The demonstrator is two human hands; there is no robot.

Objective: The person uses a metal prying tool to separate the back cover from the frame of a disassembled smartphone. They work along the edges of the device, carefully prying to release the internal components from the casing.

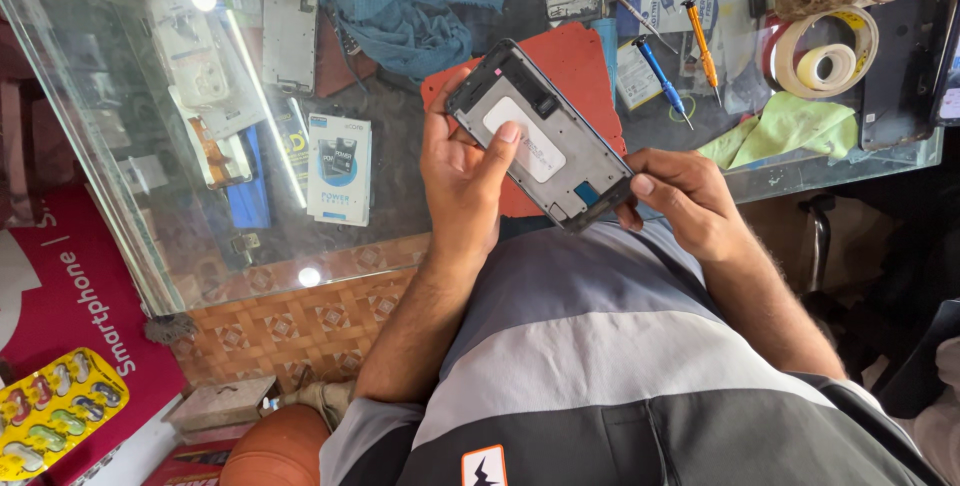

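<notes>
We see the left hand point(462, 178) gripping a phone frame point(541, 135) above the red mat point(575, 61), thumb on its white panel, right hand point(683, 197) pinching its lower corner, blue screwdriver point(660, 78) just beyond the mat.

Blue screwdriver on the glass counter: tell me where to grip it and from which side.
Grip the blue screwdriver by its blue handle, coming from above. It lies flat on the glass counter, its thin metal tip pointing toward the counter's near edge, with the orange screwdriver close alongside.
</notes>
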